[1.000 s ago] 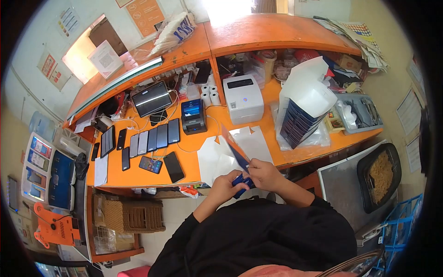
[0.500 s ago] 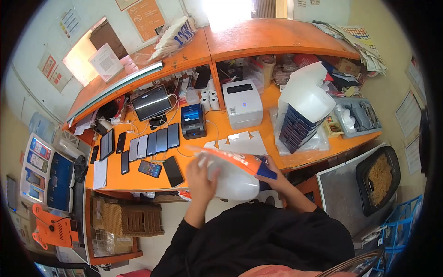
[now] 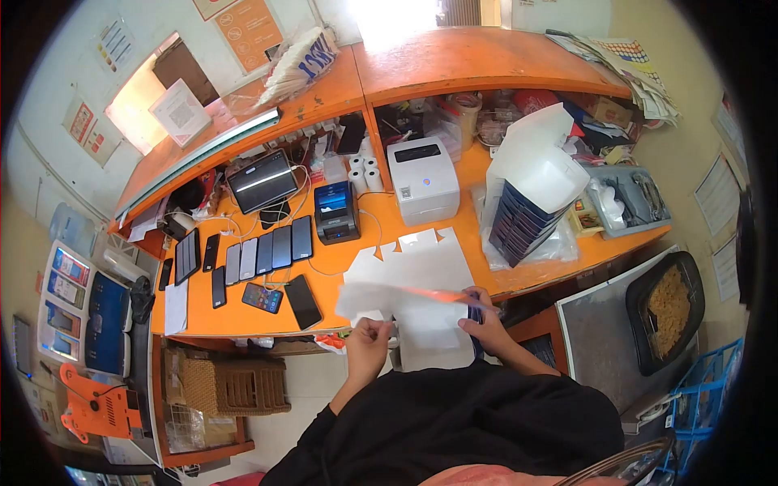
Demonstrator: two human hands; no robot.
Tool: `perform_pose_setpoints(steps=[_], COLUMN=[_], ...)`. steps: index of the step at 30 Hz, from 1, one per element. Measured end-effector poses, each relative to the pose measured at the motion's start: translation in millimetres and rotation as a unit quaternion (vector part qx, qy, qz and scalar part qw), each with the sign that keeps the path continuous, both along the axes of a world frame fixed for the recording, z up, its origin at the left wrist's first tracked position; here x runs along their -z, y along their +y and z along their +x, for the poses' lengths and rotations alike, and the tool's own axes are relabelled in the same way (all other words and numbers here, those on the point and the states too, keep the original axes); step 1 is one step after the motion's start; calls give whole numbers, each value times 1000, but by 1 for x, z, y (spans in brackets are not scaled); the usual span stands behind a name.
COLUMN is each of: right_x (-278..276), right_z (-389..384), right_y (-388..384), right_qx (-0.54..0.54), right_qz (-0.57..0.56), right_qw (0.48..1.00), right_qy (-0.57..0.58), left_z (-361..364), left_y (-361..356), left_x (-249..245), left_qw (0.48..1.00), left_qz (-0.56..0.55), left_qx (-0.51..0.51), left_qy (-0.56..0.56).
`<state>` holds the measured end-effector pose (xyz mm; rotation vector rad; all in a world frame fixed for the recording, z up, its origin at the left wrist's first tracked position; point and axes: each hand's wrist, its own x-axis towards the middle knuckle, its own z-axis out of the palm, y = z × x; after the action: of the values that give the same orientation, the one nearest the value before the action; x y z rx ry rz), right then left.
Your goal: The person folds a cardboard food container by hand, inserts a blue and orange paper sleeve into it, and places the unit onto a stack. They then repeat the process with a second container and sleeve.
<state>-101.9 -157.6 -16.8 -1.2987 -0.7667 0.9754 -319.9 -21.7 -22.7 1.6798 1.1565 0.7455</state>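
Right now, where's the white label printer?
The white label printer sits centrally in the head view, between the black receipt printer, left, and stacked trays, right.

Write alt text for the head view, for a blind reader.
The left hand and right hand hold a flat white carton sheet above an orange desk's front edge. Behind it lie a row of phones, a white printer and more sheets.

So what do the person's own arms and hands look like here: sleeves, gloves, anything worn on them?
Both arms are in the plain black sleeves of a black top. The left sleeve and right sleeve end short of the wrists, leaving the lower forearms uncovered. The left hand and right hand are bare, with no gloves. Any ring or watch is too small to make out.
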Motion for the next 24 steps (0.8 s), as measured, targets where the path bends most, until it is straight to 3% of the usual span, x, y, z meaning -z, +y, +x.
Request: perform_pose_setpoints(steps=[2, 5, 7, 8, 11, 13, 14, 16, 19, 21, 23, 24], right_x=[12, 12, 14, 17, 1, -32, -28, -17, -29, -52, -76, -84], right_z=[-4, -3, 6, 13, 41, 55, 53, 53, 73, 82, 86, 85], right_y=[-4, -5, -2, 0, 12, 14, 17, 25, 14, -1, -13, -18], right_qx=[-9, -17, -10, 9, 41, -31, -2, 55, -98, -179, -192, -164], right_qz=[-12, -47, -87, -74, -20, -49, -31, 8, 43, 163, 177, 132], right_qw=[999, 994, 992, 996, 994, 977, 981, 986, 992, 965, 952, 956], right_qy=[-44, -94, -95, -54, 100, 206, 191, 157, -69, -106, -163, -202], left_z=[-1, -2, -5, -8, 3, 10, 15, 35, 53, 62, 74, 80], left_y=[-8, -9, 11, 20, 27, 31, 32, 31, 34, 32, 26, 24], left_x=[18, 42, 50, 51, 10, -9, -13, -17, -23, -30, -44, -47], left_qw=[998, 988, 990, 985, 958, 941, 925, 931, 927, 920, 913, 913], left_qz=[-21, 33, -68, -118, -15, 65, 103, 59, 11, -9, -22, -18], left_qx=[-4, 18, 77, 106, 218, 315, 359, 328, 288, 279, 288, 295], left_qy=[67, 148, 93, 66, -187, -105, -64, -148, -241, -274, -287, -281])
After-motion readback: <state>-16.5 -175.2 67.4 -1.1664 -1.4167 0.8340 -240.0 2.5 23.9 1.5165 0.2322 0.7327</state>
